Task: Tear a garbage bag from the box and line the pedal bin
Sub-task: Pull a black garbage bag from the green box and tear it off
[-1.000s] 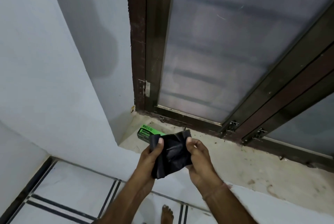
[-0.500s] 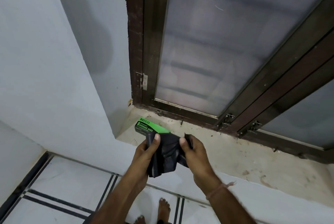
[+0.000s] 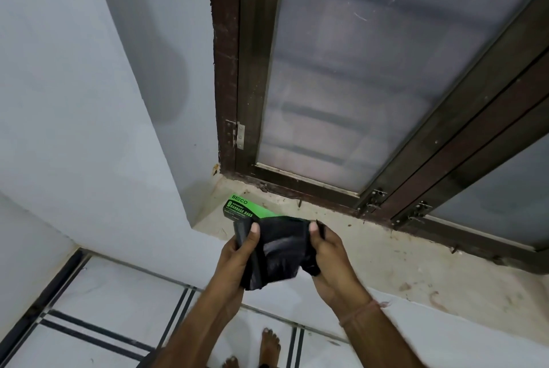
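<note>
fingers clamped on a limp black bag

fingers [image 3: 255,229] of the left hand [image 3: 237,252] and right hand [image 3: 329,257] pinch the top edge of the crumpled black plastic garbage bag [image 3: 279,257], thumbs on its near face, holding it in the air above the front edge of the sill. behind stands the frosted glass window [image 3: 356,70], smooth and hazy, in a scuffed dark brown frame [image 3: 225,70]. the pale stone sill [image 3: 386,263] looks rough and stained. the bag is likely featherweight, limp and slippery, its layers prone to cling; the open hem seems the place to take hold, rubbed apart between thumb and finger. the small green and black cardboard box [image 3: 240,208], stiff and sharp-cornered, lies on the sill just beyond the left hand. no pedal bin shows.
</note>
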`<state>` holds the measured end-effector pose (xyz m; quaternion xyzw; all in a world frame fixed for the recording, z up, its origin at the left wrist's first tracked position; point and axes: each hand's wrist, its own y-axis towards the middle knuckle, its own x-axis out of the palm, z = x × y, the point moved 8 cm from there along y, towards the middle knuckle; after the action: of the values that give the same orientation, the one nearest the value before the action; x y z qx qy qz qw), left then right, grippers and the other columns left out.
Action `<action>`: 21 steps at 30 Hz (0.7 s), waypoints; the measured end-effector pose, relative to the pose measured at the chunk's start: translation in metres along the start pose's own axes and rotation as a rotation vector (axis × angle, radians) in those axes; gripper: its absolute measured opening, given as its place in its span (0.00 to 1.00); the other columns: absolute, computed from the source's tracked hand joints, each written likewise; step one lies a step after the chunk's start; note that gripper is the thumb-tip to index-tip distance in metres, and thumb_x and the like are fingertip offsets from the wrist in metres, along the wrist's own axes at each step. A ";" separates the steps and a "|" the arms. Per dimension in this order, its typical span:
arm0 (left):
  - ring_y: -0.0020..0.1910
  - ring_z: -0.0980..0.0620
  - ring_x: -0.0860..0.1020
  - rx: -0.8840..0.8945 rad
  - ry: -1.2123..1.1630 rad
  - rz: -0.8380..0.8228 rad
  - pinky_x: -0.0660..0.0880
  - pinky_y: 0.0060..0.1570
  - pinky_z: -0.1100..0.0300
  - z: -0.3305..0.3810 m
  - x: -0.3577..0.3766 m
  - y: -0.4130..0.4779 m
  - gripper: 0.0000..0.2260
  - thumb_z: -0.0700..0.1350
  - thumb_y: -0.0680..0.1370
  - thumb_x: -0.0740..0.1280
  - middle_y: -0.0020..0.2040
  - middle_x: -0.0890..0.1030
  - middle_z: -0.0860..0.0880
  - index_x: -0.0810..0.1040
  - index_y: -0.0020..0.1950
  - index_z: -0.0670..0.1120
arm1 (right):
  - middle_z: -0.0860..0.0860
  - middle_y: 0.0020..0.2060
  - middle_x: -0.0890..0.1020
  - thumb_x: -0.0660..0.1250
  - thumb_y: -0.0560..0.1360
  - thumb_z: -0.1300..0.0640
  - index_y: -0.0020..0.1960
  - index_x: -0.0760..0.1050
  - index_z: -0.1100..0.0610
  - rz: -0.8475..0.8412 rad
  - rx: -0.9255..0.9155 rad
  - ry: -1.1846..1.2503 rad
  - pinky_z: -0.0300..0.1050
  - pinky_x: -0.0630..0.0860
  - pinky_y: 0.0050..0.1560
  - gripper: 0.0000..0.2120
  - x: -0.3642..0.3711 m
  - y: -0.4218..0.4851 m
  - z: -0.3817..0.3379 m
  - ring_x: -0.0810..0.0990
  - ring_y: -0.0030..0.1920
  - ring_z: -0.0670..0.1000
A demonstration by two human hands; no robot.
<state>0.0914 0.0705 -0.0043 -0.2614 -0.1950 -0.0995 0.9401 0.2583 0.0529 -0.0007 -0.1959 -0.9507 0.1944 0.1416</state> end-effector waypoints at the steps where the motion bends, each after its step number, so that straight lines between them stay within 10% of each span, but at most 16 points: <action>1: 0.57 0.46 0.85 0.001 0.014 -0.009 0.81 0.57 0.50 0.001 0.001 -0.001 0.17 0.55 0.82 0.65 0.58 0.87 0.47 0.79 0.66 0.48 | 0.58 0.56 0.87 0.58 0.86 0.51 0.63 0.80 0.62 -0.051 -0.014 -0.001 0.47 0.84 0.48 0.17 0.004 -0.004 -0.005 0.84 0.60 0.62; 6: 0.58 0.46 0.85 -0.006 0.043 -0.037 0.81 0.59 0.48 0.000 0.009 -0.006 0.17 0.56 0.81 0.65 0.58 0.87 0.46 0.81 0.66 0.49 | 0.57 0.49 0.88 0.71 0.79 0.49 0.55 0.82 0.61 -0.169 -0.132 -0.345 0.47 0.83 0.51 0.15 0.017 -0.010 -0.006 0.87 0.53 0.59; 21: 0.56 0.45 0.86 -0.065 -0.051 0.009 0.82 0.52 0.53 -0.006 0.004 -0.007 0.20 0.57 0.83 0.62 0.58 0.87 0.44 0.81 0.65 0.45 | 0.58 0.44 0.82 0.63 0.84 0.46 0.53 0.76 0.61 -0.037 0.009 -0.160 0.52 0.73 0.39 0.17 -0.001 -0.008 0.002 0.79 0.42 0.59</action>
<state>0.0952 0.0608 -0.0042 -0.2951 -0.2141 -0.0948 0.9263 0.2559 0.0454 0.0004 -0.1614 -0.9616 0.2108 0.0697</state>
